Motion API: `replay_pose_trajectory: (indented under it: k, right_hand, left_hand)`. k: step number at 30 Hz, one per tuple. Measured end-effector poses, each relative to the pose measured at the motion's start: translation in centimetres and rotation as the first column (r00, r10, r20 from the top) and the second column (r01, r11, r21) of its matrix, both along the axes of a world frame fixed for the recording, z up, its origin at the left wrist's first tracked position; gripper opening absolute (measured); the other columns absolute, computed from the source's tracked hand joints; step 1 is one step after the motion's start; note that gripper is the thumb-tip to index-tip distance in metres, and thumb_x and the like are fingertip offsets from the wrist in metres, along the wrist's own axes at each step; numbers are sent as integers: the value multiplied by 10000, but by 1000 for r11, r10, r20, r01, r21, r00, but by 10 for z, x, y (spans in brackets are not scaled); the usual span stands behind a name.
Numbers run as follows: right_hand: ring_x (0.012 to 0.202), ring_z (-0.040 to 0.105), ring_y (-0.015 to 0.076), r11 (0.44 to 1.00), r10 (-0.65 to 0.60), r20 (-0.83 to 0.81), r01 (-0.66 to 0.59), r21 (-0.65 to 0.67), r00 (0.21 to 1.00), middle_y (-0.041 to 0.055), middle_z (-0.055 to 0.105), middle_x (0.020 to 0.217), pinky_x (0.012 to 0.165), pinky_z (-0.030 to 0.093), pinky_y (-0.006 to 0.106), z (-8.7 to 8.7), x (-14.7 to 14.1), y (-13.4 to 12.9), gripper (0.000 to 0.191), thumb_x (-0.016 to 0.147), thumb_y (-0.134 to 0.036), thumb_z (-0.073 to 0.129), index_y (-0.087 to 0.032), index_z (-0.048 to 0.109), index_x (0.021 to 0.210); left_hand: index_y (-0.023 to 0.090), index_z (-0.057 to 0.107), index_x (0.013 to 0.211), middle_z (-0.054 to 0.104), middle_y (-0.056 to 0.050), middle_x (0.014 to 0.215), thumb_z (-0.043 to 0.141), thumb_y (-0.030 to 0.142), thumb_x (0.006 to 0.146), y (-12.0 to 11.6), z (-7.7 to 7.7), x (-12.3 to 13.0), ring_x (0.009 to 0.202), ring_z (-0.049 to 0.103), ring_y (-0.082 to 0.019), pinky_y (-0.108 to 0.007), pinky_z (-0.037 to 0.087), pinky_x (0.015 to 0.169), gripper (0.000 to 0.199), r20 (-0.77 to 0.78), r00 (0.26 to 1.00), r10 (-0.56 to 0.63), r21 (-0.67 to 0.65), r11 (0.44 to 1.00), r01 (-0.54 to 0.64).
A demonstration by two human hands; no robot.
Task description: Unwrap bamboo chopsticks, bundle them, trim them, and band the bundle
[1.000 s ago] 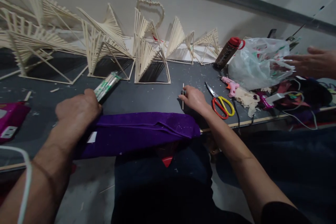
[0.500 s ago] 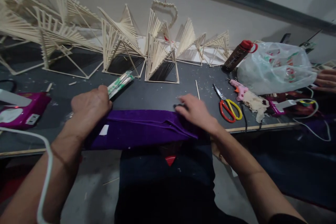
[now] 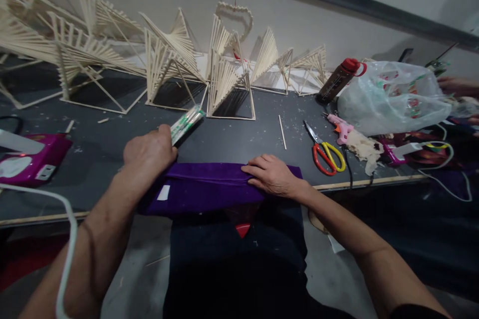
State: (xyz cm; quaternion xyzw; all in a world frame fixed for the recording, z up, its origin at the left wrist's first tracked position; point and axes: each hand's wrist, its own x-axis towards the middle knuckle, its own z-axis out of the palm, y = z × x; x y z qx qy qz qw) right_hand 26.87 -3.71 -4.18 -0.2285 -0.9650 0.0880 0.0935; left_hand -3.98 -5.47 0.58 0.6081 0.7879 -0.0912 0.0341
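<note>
My left hand (image 3: 149, 152) is closed around a bundle of thin sticks in clear and green wrapping (image 3: 187, 122), whose end sticks out to the upper right. Below and beside that fist lies a folded purple cloth (image 3: 209, 187) at the table's front edge, with a small white patch (image 3: 163, 193) near its left end. Fingers of my right hand (image 3: 271, 174) rest spread on the cloth's right part, and nothing shows in them. A red-tipped thing (image 3: 242, 230) hangs below the cloth.
Stick structures (image 3: 228, 84) line the table's back. Scissors (image 3: 324, 152), a loose stick (image 3: 282, 132), a pink glue gun (image 3: 342, 128), a bottle (image 3: 339, 79) and a plastic bag (image 3: 396, 94) lie right. A magenta device (image 3: 41, 157) is left; another person's hand (image 3: 458, 86) is far right.
My left hand has moved right with the wrapped bundle, and the purple cloth has shifted right too. My right hand has come down onto the cloth. The other person's hand has moved up.
</note>
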Motion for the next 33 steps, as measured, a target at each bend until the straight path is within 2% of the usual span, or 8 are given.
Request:
replay_pose_trajectory:
  k: [2, 4, 7, 10, 16, 28, 31, 33]
  right_hand:
    - [1008, 546, 199, 997, -67, -57, 66, -27, 996, 105, 632, 1135, 877, 420, 328, 4, 4, 5, 449, 958, -469, 392, -174, 565, 1250]
    - [998, 570, 185, 963, -271, -105, 268, -36, 957, 99, 637, 1112, 874, 429, 299, 8, 12, 15, 434, 965, -457, 382, -165, 562, 1229]
    - [964, 600, 199, 738, -672, -64, 675, 31, 738, 117, 618, 1124, 814, 448, 300, 13, 26, 39, 369, 958, -393, 407, -158, 556, 1200]
    - [973, 614, 233, 597, -802, 96, 794, 114, 590, 140, 612, 1121, 784, 452, 311, 13, 34, 61, 314, 927, -323, 454, -146, 564, 1161]
    - [908, 651, 268, 595, -800, 217, 786, 166, 560, 162, 657, 1020, 737, 457, 330, 6, 26, 82, 265, 910, -192, 390, -132, 584, 1081]
    - [967, 645, 271, 585, -811, 169, 790, 186, 560, 154, 665, 1050, 764, 463, 338, 1, 25, 99, 294, 919, -275, 405, -147, 616, 1080]
    - [964, 640, 279, 569, -822, 132, 808, 157, 554, 157, 660, 1056, 760, 462, 351, 3, 27, 97, 290, 904, -297, 451, -140, 632, 1068]
    - [952, 633, 267, 577, -816, 34, 814, 66, 576, 149, 660, 1051, 760, 460, 352, 10, 22, 92, 284, 882, -306, 500, -139, 641, 1064]
  left_hand:
    - [58, 476, 1156, 629, -251, 1058, 371, 314, 838, 1, 1, 7, 936, 638, -432, -498, 496, 726, 421, 18, 1000, -7, 17, 1000, 6]
    - [50, 470, 1158, 618, -253, 1077, 359, 296, 842, 1, 2, 12, 934, 637, -431, -501, 499, 724, 416, 26, 999, -24, 27, 999, 23]
    - [43, 468, 1162, 622, -252, 1047, 340, 290, 854, 1, 3, 13, 925, 641, -423, -496, 503, 705, 415, 12, 1000, -10, 7, 1000, 10]
    - [59, 475, 1165, 627, -242, 1035, 304, 283, 871, 3, 2, 12, 936, 639, -418, -499, 500, 699, 408, -5, 1000, 19, -16, 1000, -19]
    - [57, 464, 1176, 624, -245, 1061, 315, 333, 874, 7, 2, 8, 954, 632, -411, -477, 497, 707, 435, -14, 1000, 23, -3, 1000, -24]
    - [51, 492, 1178, 664, -251, 977, 370, 312, 856, -3, 6, -9, 887, 653, -393, -446, 472, 708, 432, 24, 999, -28, 43, 999, 27]
    - [107, 503, 1229, 677, -176, 996, 447, 389, 838, -13, 16, -12, 911, 642, -327, -401, 462, 764, 486, 167, 986, 29, 175, 983, -58]
    - [142, 566, 1165, 681, -105, 985, 539, 416, 791, -16, 22, -5, 883, 627, -253, -342, 457, 778, 465, 414, 910, -17, 296, 948, -118]
